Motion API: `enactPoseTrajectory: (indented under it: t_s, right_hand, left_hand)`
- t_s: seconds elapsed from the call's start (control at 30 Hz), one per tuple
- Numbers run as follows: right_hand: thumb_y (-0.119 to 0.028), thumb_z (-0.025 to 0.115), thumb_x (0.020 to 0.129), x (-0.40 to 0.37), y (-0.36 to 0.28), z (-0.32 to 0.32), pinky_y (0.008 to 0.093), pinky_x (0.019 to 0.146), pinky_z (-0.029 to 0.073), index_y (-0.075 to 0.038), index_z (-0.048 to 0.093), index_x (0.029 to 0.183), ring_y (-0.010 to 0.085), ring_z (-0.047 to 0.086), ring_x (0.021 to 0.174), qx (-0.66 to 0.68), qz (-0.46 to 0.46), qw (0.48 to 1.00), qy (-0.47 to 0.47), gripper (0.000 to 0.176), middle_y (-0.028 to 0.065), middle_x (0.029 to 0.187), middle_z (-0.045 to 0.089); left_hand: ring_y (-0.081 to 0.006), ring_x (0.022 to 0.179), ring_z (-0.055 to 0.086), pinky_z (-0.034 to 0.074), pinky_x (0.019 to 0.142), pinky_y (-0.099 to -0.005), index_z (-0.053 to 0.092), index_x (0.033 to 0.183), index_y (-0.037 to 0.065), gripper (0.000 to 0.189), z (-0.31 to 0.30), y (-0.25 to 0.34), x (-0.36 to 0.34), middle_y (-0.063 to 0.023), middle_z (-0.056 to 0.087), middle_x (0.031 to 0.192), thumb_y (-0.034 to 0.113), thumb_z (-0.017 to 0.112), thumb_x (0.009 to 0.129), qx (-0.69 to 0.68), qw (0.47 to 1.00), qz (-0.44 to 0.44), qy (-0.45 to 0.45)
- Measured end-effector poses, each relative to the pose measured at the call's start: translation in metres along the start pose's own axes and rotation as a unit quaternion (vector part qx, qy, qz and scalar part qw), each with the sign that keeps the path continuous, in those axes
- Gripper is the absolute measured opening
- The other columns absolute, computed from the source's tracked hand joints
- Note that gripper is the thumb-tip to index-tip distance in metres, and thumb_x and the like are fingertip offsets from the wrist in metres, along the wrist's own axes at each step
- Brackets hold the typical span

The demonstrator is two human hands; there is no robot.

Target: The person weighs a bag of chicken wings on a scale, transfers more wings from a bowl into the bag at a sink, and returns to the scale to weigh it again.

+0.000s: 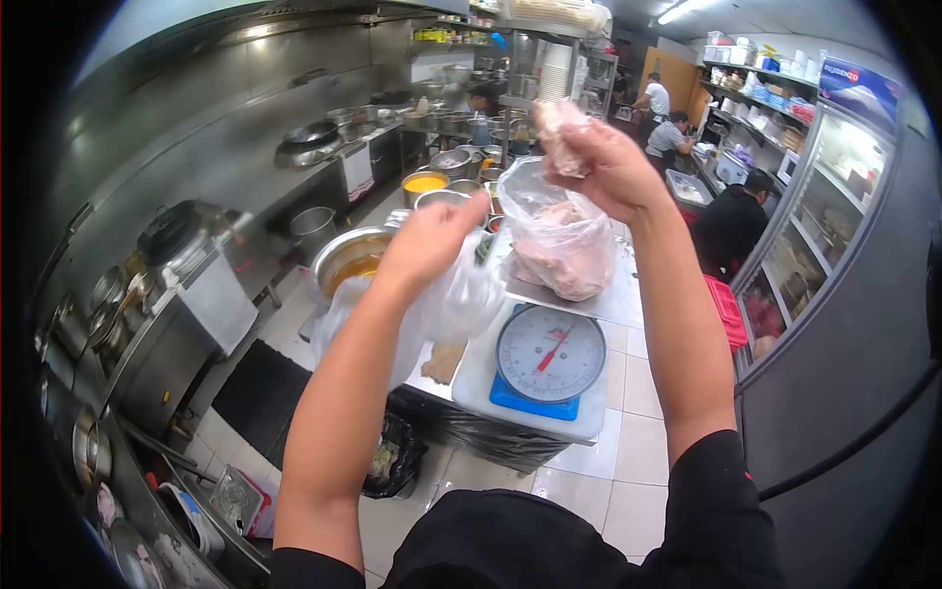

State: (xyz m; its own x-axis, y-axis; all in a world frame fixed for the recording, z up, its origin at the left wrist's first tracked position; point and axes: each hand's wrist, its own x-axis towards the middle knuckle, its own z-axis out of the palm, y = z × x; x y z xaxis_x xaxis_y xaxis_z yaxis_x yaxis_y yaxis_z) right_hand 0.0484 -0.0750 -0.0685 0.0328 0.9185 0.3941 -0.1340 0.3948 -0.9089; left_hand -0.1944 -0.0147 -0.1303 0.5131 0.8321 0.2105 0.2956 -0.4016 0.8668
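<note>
My right hand (613, 162) is raised above a clear plastic bag (579, 250) of pale pink raw meat, its fingers closed on a piece of raw meat (561, 137). Left of that bag, my left hand (432, 240) is closed on a whitish plastic bag (451, 304), which hangs below and beside the wrist; its contents cannot be made out. A dial scale (551, 353) with a blue base stands on a white board in front of the meat bag, its pan bare of meat.
A metal pot (353, 257) with amber liquid stands at the left, a pot of yellow liquid (425, 184) behind. Several people are at the back right, near shelves and a glass-door fridge (819, 211). A black bin bag (397, 456) sits below the table.
</note>
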Motion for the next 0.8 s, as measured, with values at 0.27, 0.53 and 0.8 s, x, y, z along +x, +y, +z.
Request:
enactPoseTrajectory:
  t_s: [0.27, 0.53, 0.8]
  right_hand:
    - [-0.025, 0.068, 0.088, 0.030, 0.037, -0.033, 0.0332, 0.071, 0.046, -0.012, 0.061, 0.109, 0.0105, 0.063, 0.082, -0.260, 0.236, 0.935, 0.052, 0.026, -0.0006, 0.093, 0.066]
    - [-0.042, 0.064, 0.084, 0.030, 0.032, -0.020, 0.0416, 0.084, 0.050, 0.002, 0.066, 0.114, 0.0358, 0.064, 0.101, -0.729, 0.160, 0.665, -0.003, 0.053, 0.0214, 0.110, 0.067]
    - [-0.036, 0.066, 0.082, 0.032, 0.029, -0.019, 0.0418, 0.082, 0.052, 0.002, 0.072, 0.090, 0.0354, 0.066, 0.094, -0.784, 0.136, 0.603, -0.064, 0.040, 0.0214, 0.097, 0.069]
  left_hand:
    - [-0.0150, 0.075, 0.056, 0.045, 0.069, -0.0312, 0.065, 0.092, -0.002, 0.032, 0.049, -0.015, 0.088, -0.0077, 0.064, 0.083, 0.029, 0.060, 0.087, -0.013, 1.000, 0.008, 0.011]
    - [-0.0124, 0.065, 0.049, 0.040, 0.059, -0.0311, 0.063, 0.086, 0.001, 0.020, 0.056, 0.003, 0.084, -0.0018, 0.056, 0.073, 0.021, 0.059, 0.085, -0.050, 0.996, 0.061, 0.035]
    - [-0.0105, 0.076, 0.045, 0.037, 0.071, -0.0260, 0.062, 0.089, 0.004, 0.019, 0.041, 0.017, 0.072, 0.0009, 0.055, 0.081, 0.022, 0.059, 0.087, -0.037, 0.997, 0.062, -0.014]
